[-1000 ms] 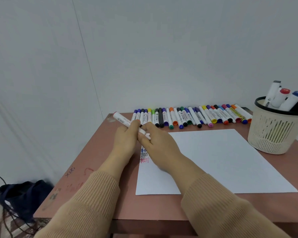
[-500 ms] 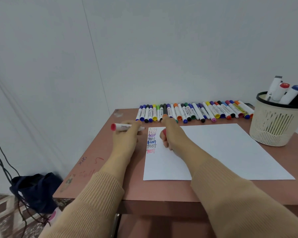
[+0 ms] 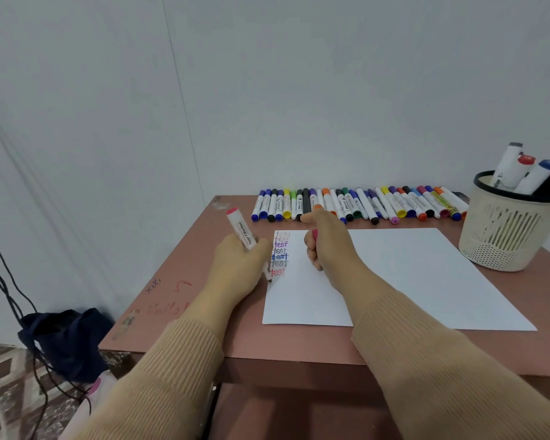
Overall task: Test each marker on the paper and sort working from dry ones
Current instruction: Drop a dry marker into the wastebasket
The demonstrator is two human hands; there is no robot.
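One marker (image 3: 243,231) in left hand (image 3: 238,268), pink cap (image 3: 314,235) in right hand (image 3: 331,246)

I see a white, pink-ended marker (image 3: 242,231), tilted, its tip at the left edge of a white paper sheet (image 3: 410,274) bearing coloured "test" words. Its pink cap (image 3: 314,234) is off. Capped markers (image 3: 362,204) lie in a row beyond.

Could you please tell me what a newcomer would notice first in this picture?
A long row of coloured markers lines the table's far edge. The left hand grips a pink-ended marker, tip at the paper's left edge beside a column of "test" words. A basket of fat markers stands at the right.
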